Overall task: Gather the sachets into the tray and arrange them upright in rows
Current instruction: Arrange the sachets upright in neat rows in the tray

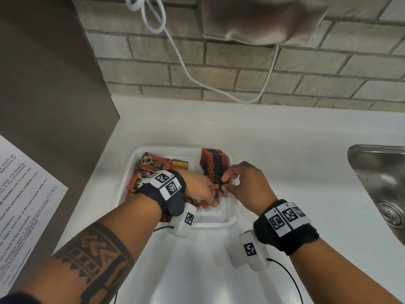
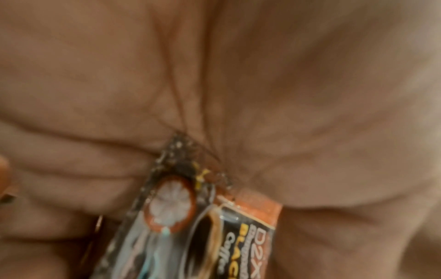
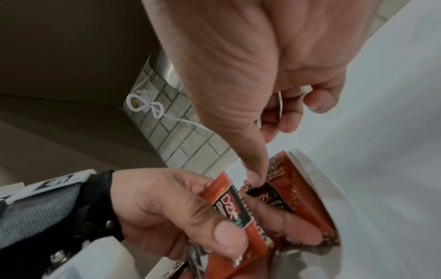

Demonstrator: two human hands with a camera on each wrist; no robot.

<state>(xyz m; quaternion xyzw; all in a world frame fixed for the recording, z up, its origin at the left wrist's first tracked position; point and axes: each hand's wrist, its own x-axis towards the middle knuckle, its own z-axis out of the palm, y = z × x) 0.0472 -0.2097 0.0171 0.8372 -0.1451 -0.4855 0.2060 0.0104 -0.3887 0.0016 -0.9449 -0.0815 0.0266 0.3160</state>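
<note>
A white tray [image 1: 219,224] sits on the white counter. On its right side red-and-black sachets stand upright in a row [image 1: 215,165]; loose sachets [image 1: 162,165] lie flat on its left side. My left hand [image 1: 211,197] grips a small bunch of sachets [image 1: 215,193] just left of the row's near end, thumb on top [image 3: 229,234]. The left wrist view shows only that bunch [image 2: 214,226] against my palm. My right hand [image 1: 225,183] pinches the row's nearest sachets [image 3: 267,190]: thumb tip [image 3: 256,177] on the front one, curled fingers [image 1: 226,175] over the tops.
A steel sink [image 1: 381,183] is sunk into the counter at the right. A printed paper sheet [image 1: 22,194] lies at the far left beside a brown side panel [image 1: 43,84]. A white cable [image 1: 219,84] hangs down the brick wall behind the tray.
</note>
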